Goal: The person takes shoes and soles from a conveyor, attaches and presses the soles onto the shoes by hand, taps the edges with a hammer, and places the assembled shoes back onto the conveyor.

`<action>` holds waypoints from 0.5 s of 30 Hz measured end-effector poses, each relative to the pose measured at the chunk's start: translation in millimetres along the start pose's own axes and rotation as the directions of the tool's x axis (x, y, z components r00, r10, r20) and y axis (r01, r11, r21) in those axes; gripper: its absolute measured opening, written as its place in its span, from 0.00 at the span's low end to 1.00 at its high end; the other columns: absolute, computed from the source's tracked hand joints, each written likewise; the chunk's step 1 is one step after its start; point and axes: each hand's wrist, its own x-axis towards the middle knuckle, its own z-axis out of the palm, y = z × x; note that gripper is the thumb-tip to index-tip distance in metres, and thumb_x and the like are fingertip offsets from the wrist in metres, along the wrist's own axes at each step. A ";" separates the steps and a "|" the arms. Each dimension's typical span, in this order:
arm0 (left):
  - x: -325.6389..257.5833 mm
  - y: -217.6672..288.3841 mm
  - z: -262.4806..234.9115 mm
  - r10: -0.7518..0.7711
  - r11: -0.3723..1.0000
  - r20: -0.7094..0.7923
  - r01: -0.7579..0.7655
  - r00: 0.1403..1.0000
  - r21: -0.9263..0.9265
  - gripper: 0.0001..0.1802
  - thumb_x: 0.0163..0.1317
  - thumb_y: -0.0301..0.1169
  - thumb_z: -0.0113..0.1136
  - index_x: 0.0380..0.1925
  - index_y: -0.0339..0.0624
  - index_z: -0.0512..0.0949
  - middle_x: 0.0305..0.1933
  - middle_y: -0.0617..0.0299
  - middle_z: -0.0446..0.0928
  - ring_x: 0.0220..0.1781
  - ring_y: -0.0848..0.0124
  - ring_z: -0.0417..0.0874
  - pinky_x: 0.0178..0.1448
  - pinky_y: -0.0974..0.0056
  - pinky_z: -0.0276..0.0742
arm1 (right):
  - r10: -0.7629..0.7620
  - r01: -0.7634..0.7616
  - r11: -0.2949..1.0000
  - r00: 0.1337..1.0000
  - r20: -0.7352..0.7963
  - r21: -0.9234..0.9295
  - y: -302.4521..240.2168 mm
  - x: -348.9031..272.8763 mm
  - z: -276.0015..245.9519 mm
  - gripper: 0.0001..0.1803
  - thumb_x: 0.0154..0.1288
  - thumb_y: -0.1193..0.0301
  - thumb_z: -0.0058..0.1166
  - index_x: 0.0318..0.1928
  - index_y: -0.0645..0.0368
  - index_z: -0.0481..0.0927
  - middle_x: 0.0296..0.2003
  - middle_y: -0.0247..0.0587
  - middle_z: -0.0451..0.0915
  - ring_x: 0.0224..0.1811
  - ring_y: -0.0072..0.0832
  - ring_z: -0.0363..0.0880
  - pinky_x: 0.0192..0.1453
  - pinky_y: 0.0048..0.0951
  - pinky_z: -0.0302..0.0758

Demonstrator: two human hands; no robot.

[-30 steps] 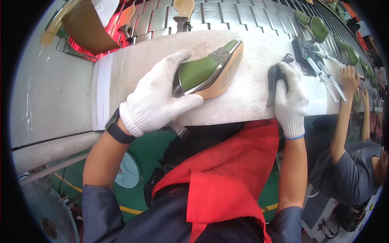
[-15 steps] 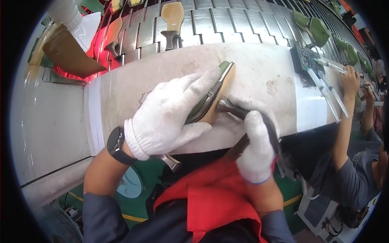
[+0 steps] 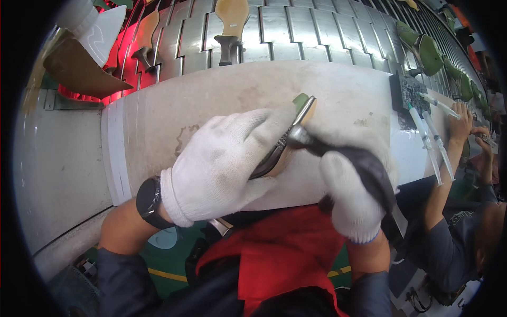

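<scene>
My left hand (image 3: 224, 161), in a white knit glove, is closed around a shoe (image 3: 273, 158) tilted on its side above the bench. The shoe has a tan sole, a green part at its tip and a dark, glittery band; my fingers cover much of it. My right hand (image 3: 353, 198), gloved too, grips a hammer (image 3: 300, 138) by its dark handle. The rounded metal head overlaps the shoe's edge near the band; whether it touches cannot be made out. Motion blurs the right hand.
Beyond the pale bench (image 3: 174, 100) runs a metal slat conveyor (image 3: 296, 26) carrying a tan shoe piece with a dark heel (image 3: 228, 46) and green shoes (image 3: 429, 53). Syringes (image 3: 426, 138) lie at right by a dark block (image 3: 405, 95), near a co-worker's hand (image 3: 461, 121).
The hammer head has shifted from beside the tan sole to the shoe's edge by the band. My right hand has moved right and slightly down. The left hand still holds the shoe.
</scene>
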 end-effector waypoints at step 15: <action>-5.2 -6.6 1.3 -0.049 0.995 -0.004 0.049 0.999 -0.093 0.64 0.42 0.29 0.87 0.82 0.32 0.65 0.62 0.42 0.82 0.63 0.41 0.85 0.68 0.43 0.77 | 0.008 -0.017 0.974 0.999 -0.040 -0.224 -6.2 12.4 -2.8 0.18 0.74 0.80 0.67 0.62 0.68 0.84 0.56 0.56 0.91 0.61 0.38 0.92 0.68 0.38 0.86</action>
